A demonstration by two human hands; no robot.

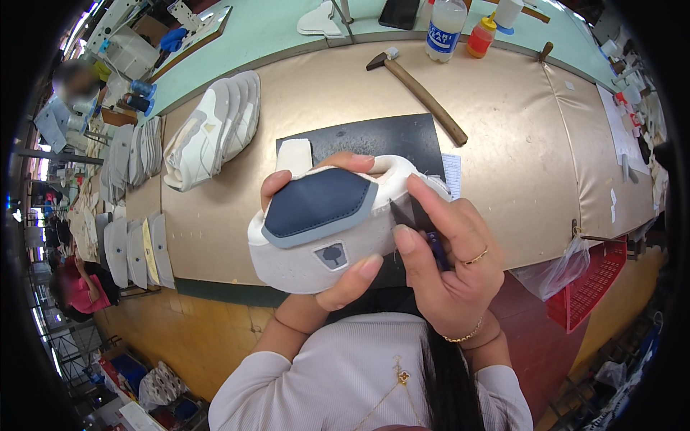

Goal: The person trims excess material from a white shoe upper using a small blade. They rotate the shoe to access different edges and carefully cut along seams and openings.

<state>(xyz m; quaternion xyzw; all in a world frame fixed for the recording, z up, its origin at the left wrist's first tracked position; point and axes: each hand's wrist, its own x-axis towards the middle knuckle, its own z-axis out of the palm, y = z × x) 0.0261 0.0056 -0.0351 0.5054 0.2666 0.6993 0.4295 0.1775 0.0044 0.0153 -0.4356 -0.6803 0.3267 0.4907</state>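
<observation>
A white and grey shoe upper (295, 269) with a stitched navy patch is held in front of my chest. My left hand (350, 284) is closed around it, the thumb on the near face and fingers curled over the far rim. In my right hand (460, 251) is a pair of thread snips (402, 214) with dark pointed blades and a purplish handle. Their tip is at the upper's right side, close to the seam, where loose threads show. The forefinger of that hand touches the upper's top edge. My left palm is hidden behind the upper.
Beneath the hands lies a black board (359, 133) on the tan-covered table (517, 165). Beyond it is a hammer (424, 100). More nested uppers (215, 126) stand to the left. A bottle (445, 32) and a small red-orange bottle (480, 37) stand behind. A red basket (589, 280) sits at right.
</observation>
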